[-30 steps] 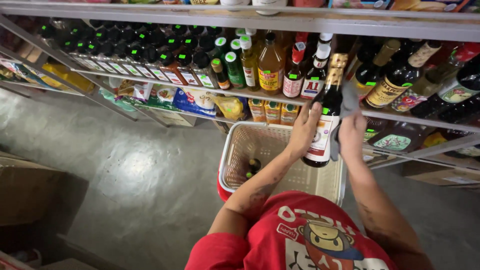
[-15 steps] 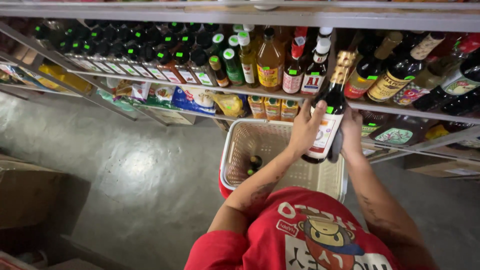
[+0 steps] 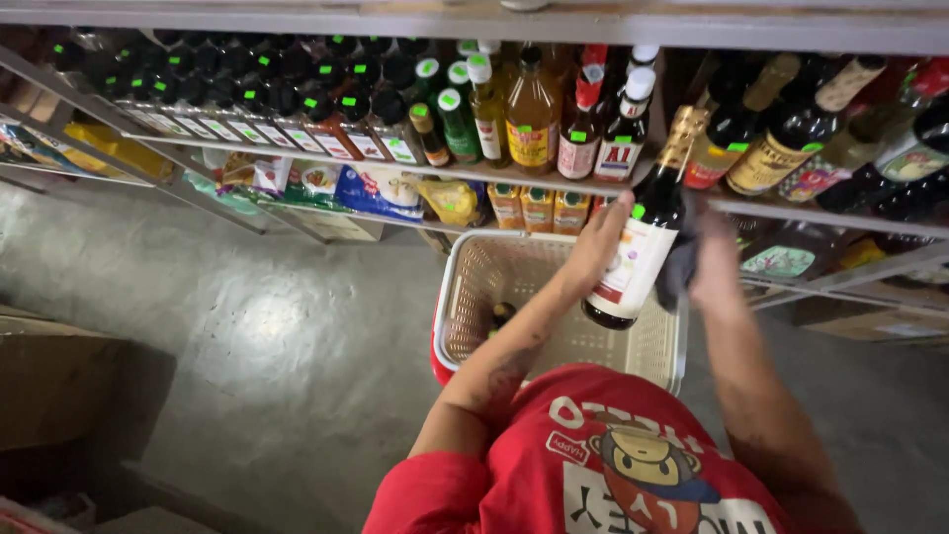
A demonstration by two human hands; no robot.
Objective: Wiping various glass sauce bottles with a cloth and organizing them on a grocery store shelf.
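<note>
Since a second ago the dark bottle (image 3: pixel 641 247) has barely shifted — it has tipped a little more to the right, its gold-foiled neck now leaning up toward the shelf (image 3: pixel 554 183) edge, while both hands have stayed on it. It hangs in the air above the far right part of the cream plastic basket (image 3: pixel 474 297), in front of the shelf and touching neither. The left hand (image 3: pixel 600 242) grips the bottle on its left side, fingers curled around the white label, so those fingers are closed on the glass. The right hand (image 3: pixel 714 262) sits on the bottle's right side with a dark cloth (image 3: pixel 680 259) pressed between palm and bottle; its fingers are wrapped over the cloth, though how far they close around the bottle cannot be told, since the cloth and the bottle hide them. Inside the basket a small dark item (image 3: pixel 502 314) lies near the left wall, too small to make out. Behind the hands the shelf carries rows of bottles — dark ones with green stickers on their caps at the left, amber and red-capped sauce bottles (image 3: pixel 534 114) in the middle, larger dark bottles lying at an angle on the right. A lower shelf holds bagged goods (image 3: pixel 381 190). Below, a red printed shirt (image 3: pixel 613 465) fills the foreground over a grey concrete floor (image 3: pixel 257 326).
</note>
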